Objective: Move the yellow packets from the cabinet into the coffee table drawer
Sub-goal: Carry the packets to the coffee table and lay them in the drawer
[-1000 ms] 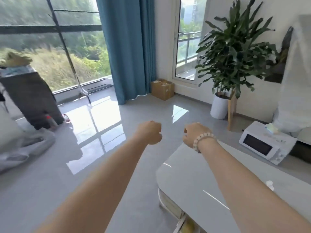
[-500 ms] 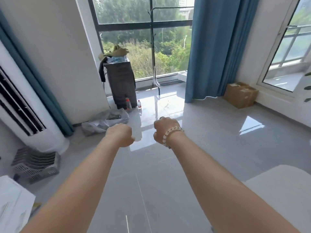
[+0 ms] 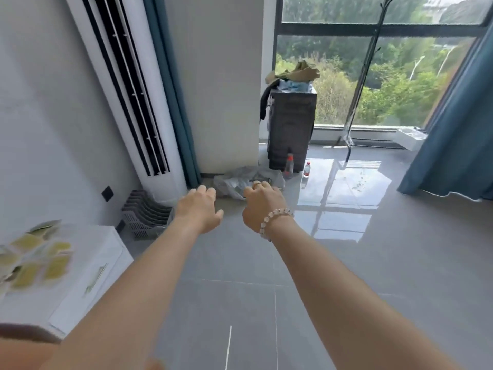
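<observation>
Blurred yellow flat packets (image 3: 56,267) lie atop the low white cabinet (image 3: 102,245), left of both empty hands; the loosely spread left hand (image 3: 198,209) is nearer than the curled right hand (image 3: 262,206)

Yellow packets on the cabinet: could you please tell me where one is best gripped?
The packets lie flat on the cabinet top, so probably pinch one by its edge from above, coming from the right with the left hand, which is nearer.

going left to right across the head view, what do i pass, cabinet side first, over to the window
yellow packets → white air conditioner → dark box → blue curtain at the right edge
</observation>
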`<state>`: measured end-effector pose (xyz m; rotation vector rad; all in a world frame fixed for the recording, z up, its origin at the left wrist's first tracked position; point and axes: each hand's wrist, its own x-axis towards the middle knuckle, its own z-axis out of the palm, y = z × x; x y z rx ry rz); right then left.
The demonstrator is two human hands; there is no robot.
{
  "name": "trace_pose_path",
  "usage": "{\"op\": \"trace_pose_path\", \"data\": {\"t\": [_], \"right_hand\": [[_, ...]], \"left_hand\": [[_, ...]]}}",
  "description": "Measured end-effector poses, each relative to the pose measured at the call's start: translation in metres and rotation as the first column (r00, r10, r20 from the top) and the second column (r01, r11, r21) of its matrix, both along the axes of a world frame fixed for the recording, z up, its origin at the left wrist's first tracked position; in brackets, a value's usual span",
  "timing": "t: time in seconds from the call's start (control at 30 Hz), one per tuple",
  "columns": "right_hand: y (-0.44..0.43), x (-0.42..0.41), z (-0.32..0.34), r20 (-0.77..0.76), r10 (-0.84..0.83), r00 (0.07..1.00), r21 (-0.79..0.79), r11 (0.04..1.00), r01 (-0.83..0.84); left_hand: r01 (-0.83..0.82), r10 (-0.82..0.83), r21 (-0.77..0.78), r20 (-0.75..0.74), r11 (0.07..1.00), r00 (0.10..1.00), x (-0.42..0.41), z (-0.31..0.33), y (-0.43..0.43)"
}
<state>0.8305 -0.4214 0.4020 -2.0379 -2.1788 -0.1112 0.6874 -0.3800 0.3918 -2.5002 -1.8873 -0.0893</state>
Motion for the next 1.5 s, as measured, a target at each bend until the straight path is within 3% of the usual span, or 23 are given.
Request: {"op": "trace_pose_path", "data": {"t": [0.23,0.43,0.6,0.77,0.9,1.03,1.17,1.5], "right_hand": [[0.128,-0.062,-0.016,0.011,0.224,0.975,-0.066,0.973,-0.223],[0.247,-0.133,-0.012,0.018,0.441,0.897,-0.12,0.892,-0.436],[0.315,-0.216,-0.015,0.026,0.607,0.794,-0.122,0.79,-0.6],[0.33,-0.296,-0.04,-0.005,0.754,0.657,-0.216,0.64,-0.737],[0.349,-0.354,-0.054,-0.012,0.814,0.581,-0.218,0.565,-0.796],[0.367,-0.41,-0.075,0.012,0.854,0.52,-0.252,0.506,-0.825],[0.394,-0.469,-0.084,0.024,0.878,0.478,-0.254,0.468,-0.847],[0.459,-0.562,-0.112,0.041,0.87,0.492,-0.323,0.478,-0.817]], "left_hand": [[-0.202,0.202,-0.002,-0.003,0.979,0.979,-0.078,-0.024,0.085],[-0.403,0.403,-0.005,-0.003,0.915,0.915,-0.141,-0.021,0.163],[-0.588,0.589,0.041,-0.043,0.808,0.807,-0.206,-0.025,0.193],[-0.746,0.742,0.003,-0.103,0.666,0.662,-0.275,-0.044,0.182],[-0.819,0.809,-0.036,-0.138,0.573,0.572,-0.323,-0.059,0.184],[-0.842,0.824,-0.038,-0.185,0.539,0.536,-0.368,-0.076,0.2],[-0.868,0.859,-0.034,-0.129,0.496,0.496,-0.421,-0.076,0.23],[-0.875,0.875,-0.105,-0.068,0.472,0.48,-0.525,-0.103,0.289]]}}
